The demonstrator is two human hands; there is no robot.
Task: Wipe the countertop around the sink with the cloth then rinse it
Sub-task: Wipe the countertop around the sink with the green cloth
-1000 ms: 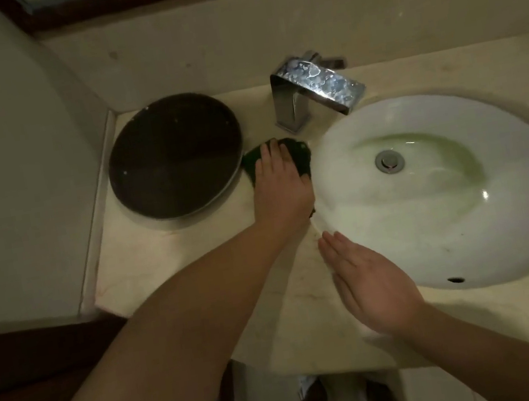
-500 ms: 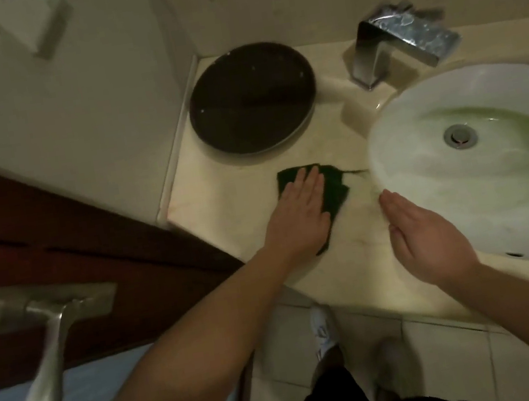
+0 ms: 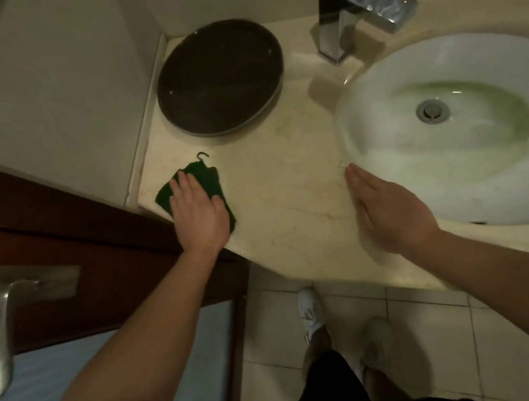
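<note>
The countertop (image 3: 291, 203) ran under both my hands, pale stone cut on a slant just below my left wrist. The sink (image 3: 494, 171) opened straight past my right fingertips and away to that hand's right. A dark round tray (image 3: 219, 75) sat beyond my left hand, and the faucet (image 3: 361, 8) stood farther off, beyond the gap between my hands.

My left hand (image 3: 197, 214) lay flat, fingers straight, pressing the cloth (image 3: 215, 180) onto the counter's corner with nothing curled round it. My right hand (image 3: 385, 205) was flat and relaxed, empty, and seemed to rest beside the basin rim.

The cloth looked small, thin and limp, so I judged it light, and likely to slide under a palm but bunch if shoved from one side. For rinsing I would gather it from the middle into a fist.

The counter's front edge passed under the heel of my left hand, with the wall strip just to its left. A stroke either way could drag the cloth off. The open room lay to that hand's right, on the bare stone between my hands.
</note>
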